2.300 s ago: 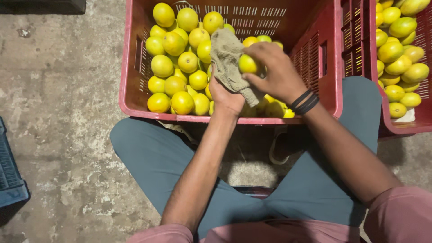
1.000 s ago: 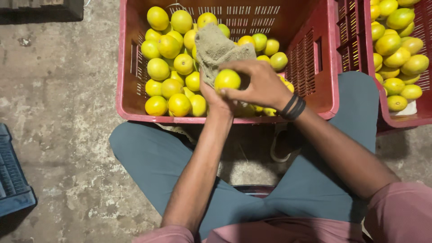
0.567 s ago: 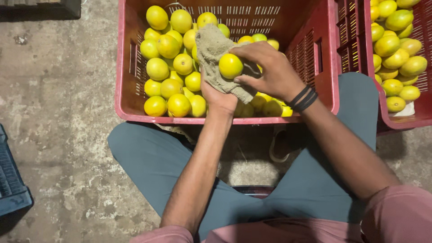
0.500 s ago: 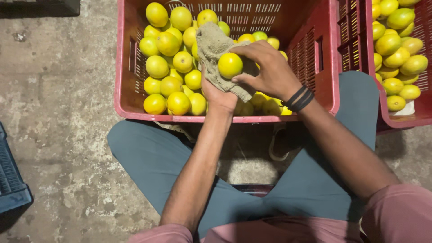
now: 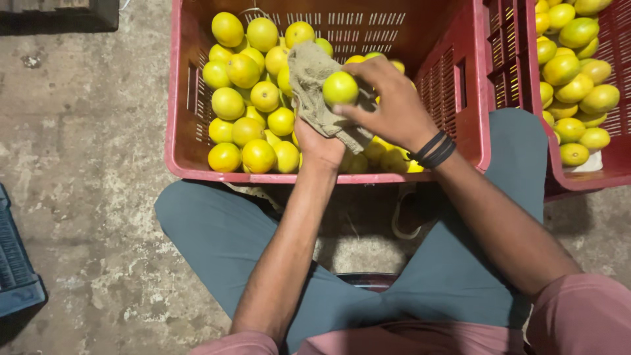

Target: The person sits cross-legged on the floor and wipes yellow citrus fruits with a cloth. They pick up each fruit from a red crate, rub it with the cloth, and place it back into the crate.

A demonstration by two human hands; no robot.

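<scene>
Rough concrete floor [image 5: 79,164] spreads out under me, with the corner of a dark blue crate [image 5: 16,263] far off to the left of my fingers. Straight ahead sits the red crate [image 5: 176,98], its left half heaped with yellow-green fruits [image 5: 244,98] just beside my left hand [image 5: 319,141]. That hand is closed around a bunched tan cloth [image 5: 312,82], which rises from my palm and wraps behind the fruit [image 5: 340,87] I am working on. My right hand [image 5: 388,108] grips that fruit, fingers [image 5: 368,66] curled over its top and thumb below, pressing it into the cloth above the crate. I judge this is the wiping step, mid-rub. Next I would need to turn the fruit to an unwiped side without loosening my grip. Farther right, a second red crate [image 5: 611,174] holds more fruit.
</scene>
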